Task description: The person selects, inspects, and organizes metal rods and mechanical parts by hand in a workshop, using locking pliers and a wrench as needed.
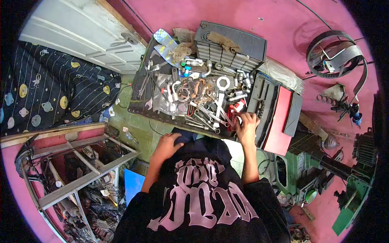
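My right hand (247,127) is at the front right of a table heaped with tools, its fingers curled down and closed. Whatever they hold, if anything, is hidden beneath them. Just left of those fingers lies a red-handled tool (231,113), and a red and white object (240,106) sits behind it. A large ring wrench (220,103) and several smaller wrenches (208,114) lie further left. My left hand (167,146) rests low near the front edge, thumb apart from the fingers, with nothing in it.
A grey drawer cabinet (231,40) stands at the back of the table. Sockets (242,81) crowd beneath it. An opened black case (263,97) and a red panel (278,121) flank the right. A metal-framed shelf (87,168) of parts is at left. Belts (336,56) hang on the wall.
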`<control>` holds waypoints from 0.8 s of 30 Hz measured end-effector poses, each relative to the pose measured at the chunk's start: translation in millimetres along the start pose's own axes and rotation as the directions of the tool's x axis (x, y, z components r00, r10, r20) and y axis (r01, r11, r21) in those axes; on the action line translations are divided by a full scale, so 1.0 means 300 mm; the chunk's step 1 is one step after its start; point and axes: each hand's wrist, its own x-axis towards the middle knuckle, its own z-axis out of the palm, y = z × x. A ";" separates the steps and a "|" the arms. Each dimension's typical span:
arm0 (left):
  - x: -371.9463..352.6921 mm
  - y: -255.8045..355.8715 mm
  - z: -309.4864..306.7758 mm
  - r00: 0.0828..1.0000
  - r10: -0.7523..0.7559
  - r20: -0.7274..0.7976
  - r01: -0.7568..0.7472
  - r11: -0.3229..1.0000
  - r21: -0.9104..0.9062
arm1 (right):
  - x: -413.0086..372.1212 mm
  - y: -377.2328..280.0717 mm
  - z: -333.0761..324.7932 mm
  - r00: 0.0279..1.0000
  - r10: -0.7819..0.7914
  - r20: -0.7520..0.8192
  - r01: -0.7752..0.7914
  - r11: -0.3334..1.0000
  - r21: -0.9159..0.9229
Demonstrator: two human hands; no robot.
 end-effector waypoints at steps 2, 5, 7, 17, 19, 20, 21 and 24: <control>0.017 -0.009 -0.026 0.992 0.000 -0.128 0.000 1.000 0.004 | 0.005 0.003 -0.014 1.000 0.010 0.008 -0.010 1.000 -0.006; 0.092 -0.042 -0.051 0.963 0.060 -0.263 -0.057 0.998 0.017 | 0.002 0.000 -0.015 0.999 0.038 0.010 -0.037 0.998 -0.041; 0.167 -0.052 -0.103 0.942 0.085 -0.324 -0.098 0.995 -0.024 | -0.003 -0.002 0.000 0.998 0.064 -0.001 -0.064 0.994 -0.089; 0.556 -0.129 -0.403 0.864 0.178 -0.470 -0.196 0.981 0.012 | 0.107 -0.353 0.143 0.990 0.077 0.119 -0.059 0.987 -0.151; 0.631 -0.168 -0.444 0.848 0.210 -0.486 -0.238 0.971 0.004 | 0.176 -0.440 0.196 0.988 0.065 0.138 -0.044 0.988 -0.150; 0.663 -0.181 -0.465 0.852 0.217 -0.477 -0.248 0.969 -0.003 | 0.206 -0.480 0.216 0.990 0.036 0.140 -0.015 0.989 -0.150; 0.689 -0.187 -0.489 0.840 0.227 -0.492 -0.254 0.967 0.013 | 0.243 -0.524 0.242 0.990 0.031 0.136 -0.012 0.990 -0.139; 0.791 -0.228 -0.546 0.835 0.249 -0.491 -0.279 0.960 0.012 | 0.352 -0.593 0.347 0.992 -0.029 0.126 0.050 0.984 -0.171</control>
